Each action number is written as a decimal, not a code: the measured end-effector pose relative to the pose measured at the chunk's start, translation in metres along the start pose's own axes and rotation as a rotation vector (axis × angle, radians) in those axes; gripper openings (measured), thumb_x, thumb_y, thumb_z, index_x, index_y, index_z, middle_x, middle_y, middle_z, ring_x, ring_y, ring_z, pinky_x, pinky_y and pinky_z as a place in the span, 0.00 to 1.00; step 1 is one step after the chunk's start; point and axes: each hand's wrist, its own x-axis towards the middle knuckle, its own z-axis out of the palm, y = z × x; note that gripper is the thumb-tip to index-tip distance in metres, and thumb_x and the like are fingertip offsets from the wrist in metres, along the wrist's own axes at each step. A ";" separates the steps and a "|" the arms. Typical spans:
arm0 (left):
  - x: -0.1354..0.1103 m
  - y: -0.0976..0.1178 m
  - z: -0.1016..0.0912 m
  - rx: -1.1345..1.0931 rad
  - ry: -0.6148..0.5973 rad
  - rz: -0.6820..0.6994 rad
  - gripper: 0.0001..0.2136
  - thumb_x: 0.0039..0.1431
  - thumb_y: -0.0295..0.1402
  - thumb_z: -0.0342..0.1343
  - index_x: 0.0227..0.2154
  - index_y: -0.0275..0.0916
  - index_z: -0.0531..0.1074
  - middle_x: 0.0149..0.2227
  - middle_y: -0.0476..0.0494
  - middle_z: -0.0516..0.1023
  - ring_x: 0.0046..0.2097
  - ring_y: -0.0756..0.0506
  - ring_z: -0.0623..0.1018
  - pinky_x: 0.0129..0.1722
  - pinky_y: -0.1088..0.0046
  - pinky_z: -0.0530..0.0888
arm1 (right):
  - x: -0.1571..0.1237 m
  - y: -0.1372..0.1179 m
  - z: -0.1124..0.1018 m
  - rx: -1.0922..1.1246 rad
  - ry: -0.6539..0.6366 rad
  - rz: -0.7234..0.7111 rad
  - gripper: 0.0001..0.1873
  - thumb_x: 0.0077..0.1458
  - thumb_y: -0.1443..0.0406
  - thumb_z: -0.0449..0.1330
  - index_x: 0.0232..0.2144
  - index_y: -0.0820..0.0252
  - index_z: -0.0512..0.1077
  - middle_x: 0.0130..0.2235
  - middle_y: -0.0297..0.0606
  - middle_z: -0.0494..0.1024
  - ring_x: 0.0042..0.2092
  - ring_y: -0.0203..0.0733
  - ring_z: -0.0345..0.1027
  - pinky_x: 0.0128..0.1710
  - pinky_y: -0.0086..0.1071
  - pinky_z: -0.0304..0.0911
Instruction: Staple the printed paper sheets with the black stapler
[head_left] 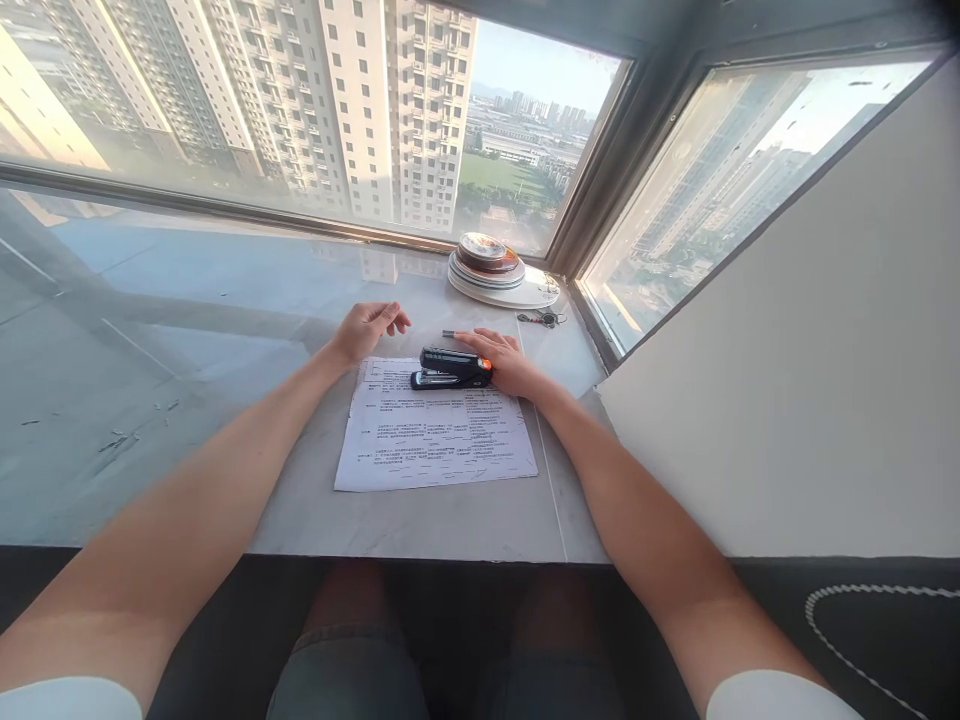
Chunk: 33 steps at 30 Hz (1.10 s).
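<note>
A black stapler (454, 369) with an orange patch at its rear lies across the top of a printed sheet of paper (439, 440). My right hand (504, 360) rests at the stapler's rear end, its fingers stretched out along the far side. Its thumb is hidden. The fingertips reach a small, dark grey strip (448, 333), perhaps staples; whether they touch it I cannot tell. Above the sheet's upper left corner is my left hand (373, 328), with loosely bent fingers slightly apart and nothing visible in them.
Stacked plates (487, 270) stand by the window corner, with a bunch of keys (543, 319) just in front. Windows (300, 120) border the back of the grey tiled ledge (405, 525). A white wall (810, 400) rises on the right. A twisted cord (840, 592) hangs at lower right.
</note>
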 end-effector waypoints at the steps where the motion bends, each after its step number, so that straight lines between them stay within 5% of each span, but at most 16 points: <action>1: -0.001 0.001 0.001 0.053 -0.017 0.028 0.27 0.70 0.58 0.52 0.35 0.38 0.84 0.36 0.37 0.85 0.39 0.42 0.79 0.40 0.66 0.73 | 0.000 -0.002 -0.001 -0.007 0.010 0.007 0.35 0.66 0.72 0.50 0.73 0.49 0.62 0.74 0.42 0.66 0.73 0.61 0.54 0.68 0.63 0.53; 9: -0.006 0.010 0.008 0.310 -0.210 0.226 0.19 0.73 0.44 0.50 0.49 0.41 0.84 0.56 0.39 0.85 0.60 0.36 0.78 0.66 0.54 0.69 | 0.003 -0.025 -0.002 -0.044 -0.020 0.009 0.29 0.69 0.70 0.47 0.69 0.51 0.66 0.73 0.44 0.68 0.70 0.61 0.57 0.63 0.63 0.58; 14: -0.003 0.004 0.009 0.443 -0.260 0.233 0.18 0.70 0.42 0.52 0.52 0.42 0.83 0.59 0.39 0.83 0.61 0.35 0.78 0.69 0.49 0.67 | 0.005 -0.026 0.002 -0.083 0.016 0.059 0.29 0.72 0.67 0.47 0.72 0.52 0.64 0.75 0.47 0.64 0.71 0.62 0.57 0.64 0.64 0.59; 19: -0.006 0.006 0.010 0.541 -0.338 0.212 0.22 0.71 0.41 0.50 0.61 0.46 0.79 0.65 0.43 0.79 0.67 0.34 0.74 0.70 0.47 0.64 | 0.006 -0.025 -0.001 -0.074 -0.104 -0.018 0.43 0.62 0.75 0.49 0.76 0.44 0.58 0.79 0.34 0.56 0.78 0.61 0.47 0.69 0.69 0.51; 24: -0.008 0.011 0.010 0.598 -0.448 0.203 0.24 0.72 0.42 0.49 0.66 0.49 0.76 0.69 0.45 0.75 0.70 0.34 0.71 0.71 0.48 0.62 | 0.006 -0.028 -0.002 -0.075 -0.103 0.006 0.42 0.62 0.76 0.49 0.75 0.46 0.61 0.79 0.34 0.57 0.77 0.60 0.48 0.69 0.68 0.50; 33: -0.002 -0.006 -0.005 0.738 -0.182 0.097 0.20 0.68 0.34 0.51 0.56 0.46 0.83 0.59 0.43 0.84 0.63 0.33 0.77 0.66 0.48 0.68 | 0.006 -0.011 -0.003 -0.057 0.049 0.153 0.24 0.74 0.60 0.49 0.66 0.50 0.72 0.73 0.44 0.69 0.69 0.61 0.57 0.64 0.62 0.54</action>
